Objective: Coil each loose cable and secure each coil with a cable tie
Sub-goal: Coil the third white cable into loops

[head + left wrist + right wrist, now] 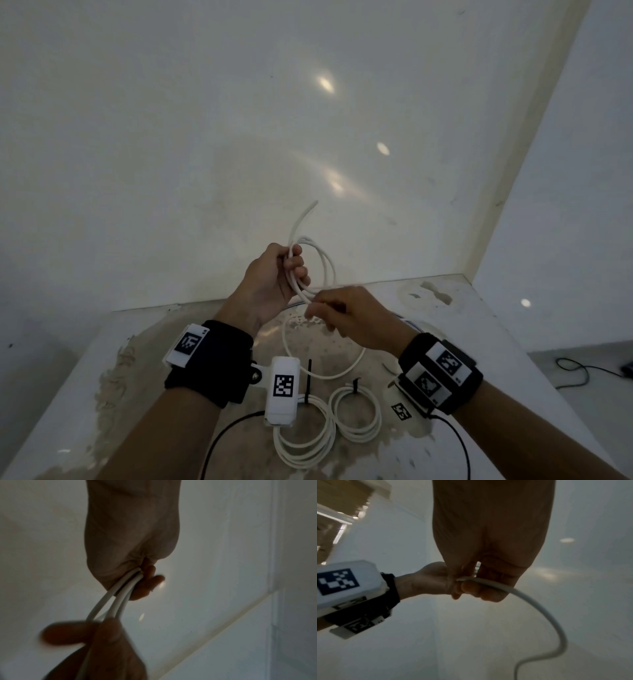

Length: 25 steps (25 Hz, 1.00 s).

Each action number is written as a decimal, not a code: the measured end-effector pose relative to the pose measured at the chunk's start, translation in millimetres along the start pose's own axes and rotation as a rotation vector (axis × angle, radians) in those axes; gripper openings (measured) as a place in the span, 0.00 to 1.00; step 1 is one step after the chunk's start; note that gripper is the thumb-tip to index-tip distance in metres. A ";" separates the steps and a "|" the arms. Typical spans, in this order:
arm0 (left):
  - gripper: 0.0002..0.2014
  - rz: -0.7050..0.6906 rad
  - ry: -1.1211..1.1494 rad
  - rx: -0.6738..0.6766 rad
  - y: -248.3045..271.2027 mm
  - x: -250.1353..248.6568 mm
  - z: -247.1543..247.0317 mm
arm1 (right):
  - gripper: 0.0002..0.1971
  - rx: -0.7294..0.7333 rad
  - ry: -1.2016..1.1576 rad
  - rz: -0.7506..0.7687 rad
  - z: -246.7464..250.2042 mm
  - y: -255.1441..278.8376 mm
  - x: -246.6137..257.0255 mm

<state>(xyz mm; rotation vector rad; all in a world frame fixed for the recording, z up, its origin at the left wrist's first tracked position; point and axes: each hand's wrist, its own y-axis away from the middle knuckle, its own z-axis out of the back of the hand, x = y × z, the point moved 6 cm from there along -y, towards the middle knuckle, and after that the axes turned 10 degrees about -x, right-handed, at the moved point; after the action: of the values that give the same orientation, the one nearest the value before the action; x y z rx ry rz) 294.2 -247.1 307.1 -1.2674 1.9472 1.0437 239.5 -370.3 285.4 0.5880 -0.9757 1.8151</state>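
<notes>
Coiling white cable (325, 263) in air, both hands on it.

Left hand (270, 281) clenched round approx. 3 loops of cable, strands bunched between thumb and curled fingers (149, 584); coil standing roughly upright, plane facing right, free end sticking up and away above the knuckles. Right hand (352, 318) just below left fingertips, pinching one strand between thumb and index; from there rest of cable hanging down in wide loop onto table (479, 325), w/ long axis running toward the body. Below wrists, two finished coils (356, 411) lying flat, each w/ black cable tie (355, 385).
</notes>
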 end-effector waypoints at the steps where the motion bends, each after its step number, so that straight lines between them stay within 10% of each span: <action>1: 0.14 -0.002 0.016 0.022 1.8 -3.7 0.5 | 0.18 0.078 -0.010 -0.038 -6.3 5.6 -9.8; 11: 0.21 0.003 -0.258 0.067 14.8 -10.3 27.6 | 0.40 0.190 0.497 -0.250 72.2 -10.2 -105.9; 19: 0.20 -0.229 -0.540 -0.154 11.9 -52.5 68.1 | 0.22 -0.056 0.621 -0.475 145.2 -24.8 -125.9; 25: 0.18 -0.140 -0.353 -0.161 -9.0 -9.1 50.3 | 0.14 -0.443 0.160 -0.443 130.0 -19.6 -74.1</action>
<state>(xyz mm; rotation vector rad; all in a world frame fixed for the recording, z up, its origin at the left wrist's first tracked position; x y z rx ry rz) 308.7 -202.2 285.6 -1.1890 1.5146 1.2749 285.5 -511.7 311.0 0.3405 -1.0046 1.1869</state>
